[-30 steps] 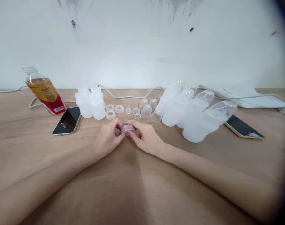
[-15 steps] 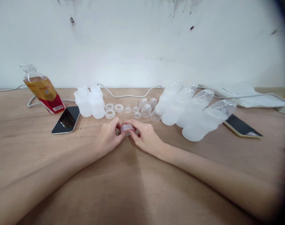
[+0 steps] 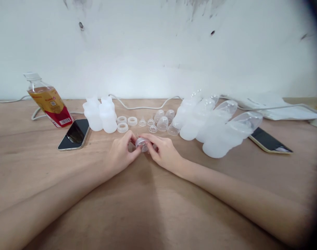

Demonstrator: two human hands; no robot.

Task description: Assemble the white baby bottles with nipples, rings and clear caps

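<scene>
Between my hands is a translucent bottle collar ring [image 3: 141, 144], tilted, with what looks like a clear teat in it. My left hand [image 3: 124, 150] grips its left side with thumb and fingers. On its right side, my right hand [image 3: 162, 151] pinches it with thumb and forefinger. Just beyond lie several loose collar rings [image 3: 122, 127], several clear teats [image 3: 152, 128] and several clear dome caps [image 3: 163, 123]. White baby bottles [image 3: 108, 119] without tops stand to the left of these. Capped baby bottles [image 3: 217, 144] stand in a group on the right.
A drink bottle [image 3: 52, 104] and a phone [image 3: 74, 134] are at the left. Another phone [image 3: 270, 141] lies right of the capped bottles, near a white plastic bag [image 3: 273, 107]. A white cable [image 3: 148, 107] runs along the wall at the table's back.
The collar ring has tipped so that its underside faces more toward me. My fingers have shifted slightly around it, both hands still gripping. The other things are where they were.
</scene>
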